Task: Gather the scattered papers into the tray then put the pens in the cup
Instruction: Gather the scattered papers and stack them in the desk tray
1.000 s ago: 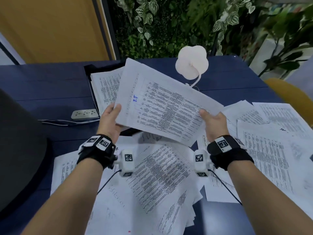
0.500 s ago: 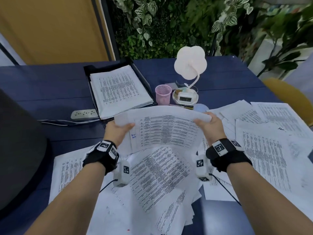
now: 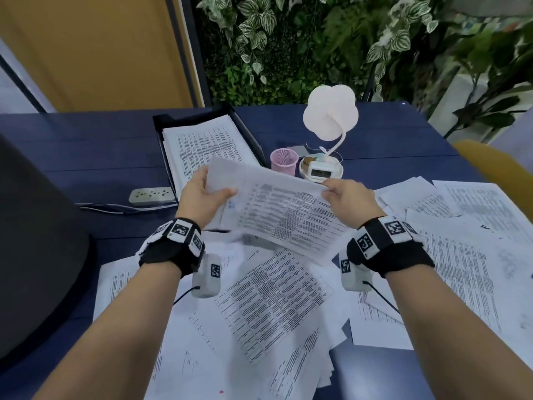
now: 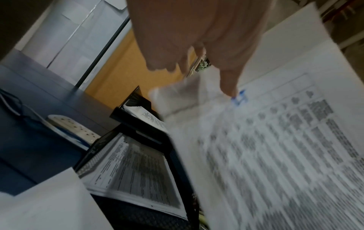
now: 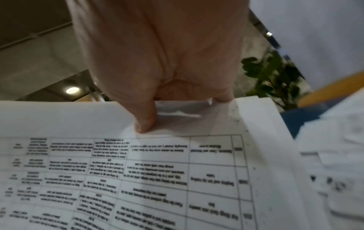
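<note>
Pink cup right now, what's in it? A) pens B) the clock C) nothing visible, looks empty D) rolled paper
C: the pink cup stands beside the tray with nothing showing above its rim, while both hands hold a stack of papers in front of it.

1. A dark blue table (image 3: 375, 134) spreads under and beyond the grip.
2. Far beyond the grip, to its left, stands an ochre wall panel (image 3: 101, 53) edged by a dark post (image 3: 187, 47).
3. Straight beyond the grip, a wall of green foliage (image 3: 288, 39) rises behind the table.
4. Just beyond the grip, a white flower-shaped lamp (image 3: 330, 116) stands unlit.
5. Right of the grip, a yellow chair (image 3: 496, 166) shows at the table's edge.
6. Left of the grip looms a dark rounded chair back (image 3: 34, 241).
7. Above the grip, a round ceiling light (image 5: 72, 90) glows.
</note>
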Demonstrator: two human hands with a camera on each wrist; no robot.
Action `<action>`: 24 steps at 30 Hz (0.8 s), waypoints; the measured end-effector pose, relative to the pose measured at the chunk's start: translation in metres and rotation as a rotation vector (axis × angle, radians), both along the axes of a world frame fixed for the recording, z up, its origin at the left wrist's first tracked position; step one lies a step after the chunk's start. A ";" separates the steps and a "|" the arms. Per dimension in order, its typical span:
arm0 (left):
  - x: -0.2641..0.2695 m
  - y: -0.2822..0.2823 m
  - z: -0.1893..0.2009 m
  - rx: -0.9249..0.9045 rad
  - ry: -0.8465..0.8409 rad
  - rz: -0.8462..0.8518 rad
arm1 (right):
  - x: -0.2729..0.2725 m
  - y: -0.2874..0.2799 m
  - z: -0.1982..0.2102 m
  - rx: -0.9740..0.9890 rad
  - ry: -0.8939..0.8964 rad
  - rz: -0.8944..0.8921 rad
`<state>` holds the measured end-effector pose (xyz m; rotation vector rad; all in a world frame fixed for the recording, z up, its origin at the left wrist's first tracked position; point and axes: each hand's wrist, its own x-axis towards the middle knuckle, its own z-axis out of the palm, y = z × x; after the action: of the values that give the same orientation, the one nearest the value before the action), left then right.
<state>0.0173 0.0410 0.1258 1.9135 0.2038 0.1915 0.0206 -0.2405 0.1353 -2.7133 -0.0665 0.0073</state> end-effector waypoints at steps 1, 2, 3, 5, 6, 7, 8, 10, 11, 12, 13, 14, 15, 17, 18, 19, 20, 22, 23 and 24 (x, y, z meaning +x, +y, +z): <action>0.001 0.002 -0.003 0.040 -0.052 0.060 | 0.000 -0.003 0.001 0.104 0.011 -0.015; 0.001 0.005 -0.006 0.060 -0.092 0.142 | 0.001 -0.004 0.001 0.238 0.026 -0.030; 0.001 0.007 -0.008 0.037 -0.138 0.221 | 0.001 -0.005 0.000 0.380 0.037 -0.041; -0.002 0.007 -0.009 -0.054 -0.187 0.307 | 0.003 -0.004 -0.003 0.616 0.050 -0.074; -0.005 0.004 -0.007 -0.111 -0.169 0.301 | 0.003 0.000 -0.005 0.714 0.062 -0.094; -0.008 0.001 -0.006 -0.171 -0.126 0.261 | 0.005 0.004 -0.007 0.819 0.087 -0.113; -0.011 -0.003 -0.005 -0.228 -0.057 0.203 | 0.006 0.009 -0.008 0.900 0.120 -0.126; -0.017 -0.009 -0.003 -0.276 0.081 0.091 | 0.013 0.021 -0.010 0.966 0.171 -0.145; -0.019 -0.010 -0.005 -0.254 0.123 0.053 | 0.017 0.027 -0.010 0.975 0.185 -0.157; -0.022 -0.011 -0.005 -0.213 0.144 0.023 | 0.023 0.032 -0.010 0.987 0.195 -0.170; -0.023 -0.010 -0.009 -0.166 0.162 -0.001 | 0.029 0.036 -0.012 0.987 0.199 -0.181; -0.025 -0.007 -0.012 -0.120 0.173 -0.019 | 0.034 0.041 -0.012 0.976 0.192 -0.179; -0.026 -0.004 -0.017 -0.095 0.183 -0.035 | 0.039 0.045 -0.013 0.963 0.183 -0.170; -0.027 0.004 -0.028 -0.103 0.179 -0.060 | 0.050 0.054 -0.018 0.954 0.183 -0.149; -0.028 0.009 -0.033 -0.108 0.176 -0.070 | 0.051 0.060 -0.021 0.942 0.188 -0.142; -0.029 0.014 -0.038 -0.096 0.197 -0.067 | 0.051 0.066 -0.025 0.927 0.187 -0.148; -0.032 0.017 -0.040 -0.074 0.223 -0.076 | 0.049 0.070 -0.030 0.910 0.189 -0.163; -0.036 0.022 -0.055 -0.043 0.318 -0.090 | 0.040 0.071 -0.048 0.838 0.227 -0.196; -0.041 0.024 -0.064 -0.034 0.370 -0.105 | 0.034 0.070 -0.059 0.774 0.277 -0.199; -0.047 0.025 -0.073 -0.025 0.417 -0.128 | 0.026 0.068 -0.067 0.707 0.343 -0.190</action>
<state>-0.0296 0.0665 0.0530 1.9174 0.3578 -0.2979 0.0463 -0.1721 0.0683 -1.9702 0.2448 0.3276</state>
